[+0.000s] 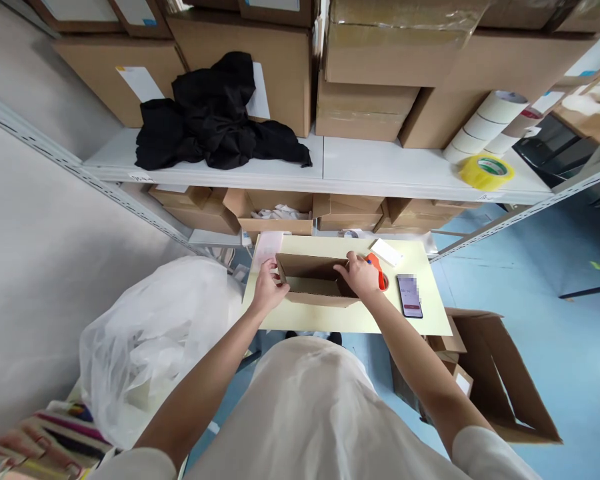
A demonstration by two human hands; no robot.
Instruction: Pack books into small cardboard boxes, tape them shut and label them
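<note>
A small brown cardboard box stands on the pale yellow table, its top side open toward me. Inside it a pale surface shows, much like the tabletop. My left hand grips its left end, with the thumb at the near corner and the fingers round the side. At the opposite end, my right hand pinches the upper right edge between thumb and fingers. An orange tape dispenser lies partly hidden just beyond my right hand. Farther right are a small white box and a phone with a lit screen.
Behind the table rises a metal shelf with cardboard boxes, a black cloth, white label rolls and yellow tape. A white plastic bag bulges at left. An open carton sits on the floor at right.
</note>
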